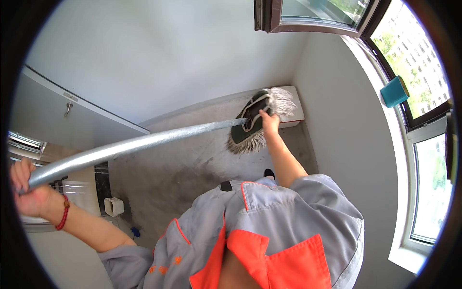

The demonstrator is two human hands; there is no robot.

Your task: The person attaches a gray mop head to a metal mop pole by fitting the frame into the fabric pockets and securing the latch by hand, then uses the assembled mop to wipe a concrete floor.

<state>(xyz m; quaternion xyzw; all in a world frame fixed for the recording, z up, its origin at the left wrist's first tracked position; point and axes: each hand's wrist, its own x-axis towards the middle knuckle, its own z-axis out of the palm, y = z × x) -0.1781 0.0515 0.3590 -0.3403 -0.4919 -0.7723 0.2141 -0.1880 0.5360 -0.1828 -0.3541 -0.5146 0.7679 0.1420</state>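
Note:
A mop with a thick silvery metal handle [134, 146] slants across the view in the air. My left hand [30, 192], wearing a red bracelet, is wrapped round the handle's end at the far left. At the other end is the flat mop head [252, 103], with a dark green backing and greyish-white string fringe. My right hand [270, 123] grips the backing's right side, beside the handle joint, its thumb on top; the other fingers are mostly hidden. The head is tilted, its fringe hanging free on the near side.
Behind the mop head, a white box [297, 103] sits in the floor corner. A teal cup-shaped container [394, 91] stands by the window at right, under an open window sash [317, 19]. At left are a grey door [72, 113] and a white hollow block [114, 206].

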